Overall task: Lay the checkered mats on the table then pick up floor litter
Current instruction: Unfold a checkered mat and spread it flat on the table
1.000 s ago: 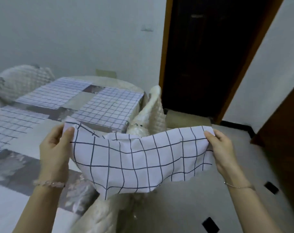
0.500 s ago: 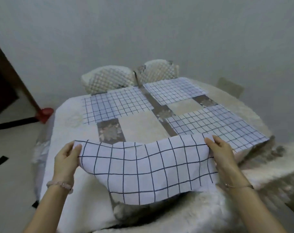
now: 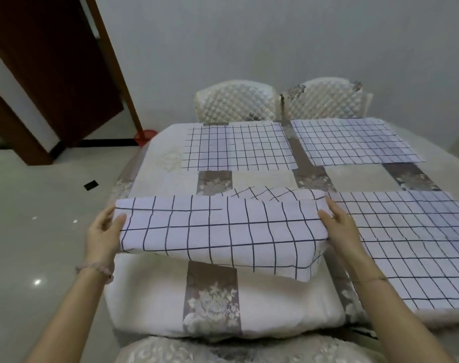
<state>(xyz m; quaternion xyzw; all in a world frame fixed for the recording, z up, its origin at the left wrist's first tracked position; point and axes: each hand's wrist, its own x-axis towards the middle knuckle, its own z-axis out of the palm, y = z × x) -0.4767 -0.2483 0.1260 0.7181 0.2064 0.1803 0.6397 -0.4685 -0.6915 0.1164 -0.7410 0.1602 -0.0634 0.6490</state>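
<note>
I hold a white mat with a dark grid [image 3: 218,229] stretched between both hands over the near left part of the table [image 3: 155,292]. My left hand [image 3: 102,231] grips its left edge and my right hand [image 3: 338,226] grips its right edge. The mat's far edge folds down toward the tablecloth while its near edge hangs in the air. Three matching checkered mats lie flat on the table: far left [image 3: 236,145], far right [image 3: 351,140] and near right [image 3: 411,244]. A small dark scrap of litter [image 3: 91,185] lies on the pale floor to the left.
Two quilted chair backs [image 3: 236,103] stand behind the table by the grey wall. Another padded chair [image 3: 197,349] is right below me. A dark wooden door [image 3: 53,61] and a red base [image 3: 144,136] are at the back left. Glossy floor stretches along the left.
My view swung from the doorway side round to face the table. The held mat moved forward and down over the near left part of the table, its far edge now dropping onto the cloth.
</note>
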